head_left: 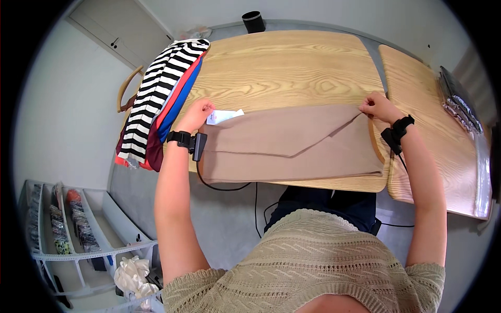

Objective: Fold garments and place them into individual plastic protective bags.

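Note:
A tan folded garment (282, 130) lies across the near part of the wooden table, with a loose flap slanting over its front. My left hand (198, 113) is closed at its far left corner, right beside a white label (224, 116) that sticks out there. At the far right corner my right hand (382, 107) pinches the fabric's edge between thumb and fingers. Black straps with small dark devices sit on both wrists. The fabric under my left fingertips is partly hidden.
Striped, red, blue and maroon clothes (164, 78) are stacked at the table's left side. A second wooden table (417, 130) on the right bears plastic-wrapped packages (459, 101). A white divided bin (94, 255) stands lower left. Black cables (256, 208) hang below the table (276, 57).

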Demonstrator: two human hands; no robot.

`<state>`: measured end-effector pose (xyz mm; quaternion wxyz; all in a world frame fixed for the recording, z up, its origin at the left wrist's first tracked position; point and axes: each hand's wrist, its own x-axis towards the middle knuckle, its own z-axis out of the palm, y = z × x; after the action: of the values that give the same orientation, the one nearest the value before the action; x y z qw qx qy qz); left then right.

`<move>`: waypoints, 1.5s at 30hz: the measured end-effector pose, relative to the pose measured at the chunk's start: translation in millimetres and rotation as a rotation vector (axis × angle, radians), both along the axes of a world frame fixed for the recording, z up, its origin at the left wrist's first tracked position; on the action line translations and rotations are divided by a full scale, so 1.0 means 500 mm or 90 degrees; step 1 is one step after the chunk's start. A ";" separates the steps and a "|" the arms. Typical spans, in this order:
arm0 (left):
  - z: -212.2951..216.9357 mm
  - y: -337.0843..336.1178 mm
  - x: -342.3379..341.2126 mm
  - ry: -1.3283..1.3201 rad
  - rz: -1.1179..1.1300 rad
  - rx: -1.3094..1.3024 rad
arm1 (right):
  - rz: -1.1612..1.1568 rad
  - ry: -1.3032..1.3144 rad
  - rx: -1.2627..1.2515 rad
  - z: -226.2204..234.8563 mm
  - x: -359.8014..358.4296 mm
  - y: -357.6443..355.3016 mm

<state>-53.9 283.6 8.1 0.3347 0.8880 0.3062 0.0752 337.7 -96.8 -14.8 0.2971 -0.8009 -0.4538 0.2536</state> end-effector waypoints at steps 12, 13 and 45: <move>-0.003 -0.003 -0.023 -0.041 0.063 -0.054 | -0.008 0.033 -0.003 0.003 -0.009 0.002; -0.003 -0.001 -0.023 -0.044 0.061 -0.094 | -0.011 0.036 -0.003 0.007 -0.013 0.003; 0.017 -0.073 -0.010 0.019 -0.081 0.153 | -0.009 0.013 0.010 -0.001 -0.004 0.000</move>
<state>-58.8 247.3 16.4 0.2258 0.9403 0.2427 0.0768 335.4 -96.7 -15.1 0.3099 -0.7992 -0.4467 0.2563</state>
